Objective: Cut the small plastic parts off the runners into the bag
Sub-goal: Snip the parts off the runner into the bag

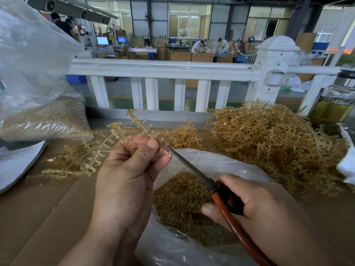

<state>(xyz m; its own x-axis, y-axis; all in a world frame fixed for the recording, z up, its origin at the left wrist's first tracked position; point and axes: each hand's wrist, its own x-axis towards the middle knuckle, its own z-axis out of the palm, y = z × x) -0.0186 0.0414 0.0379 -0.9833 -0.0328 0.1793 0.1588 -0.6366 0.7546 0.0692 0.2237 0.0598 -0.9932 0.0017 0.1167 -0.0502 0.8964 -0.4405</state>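
At frame centre the left hand pinches a runner; the right hand grips scissors above the open bag. The blade tips sit just beside the fingertips, so a slip could nick them.

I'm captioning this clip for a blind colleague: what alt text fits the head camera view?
A person's left hand holds an amber plastic runner while the right hand holds red-handled scissors to it, above an open clear bag of cut parts. A large runner pile lies to the right on cardboard.
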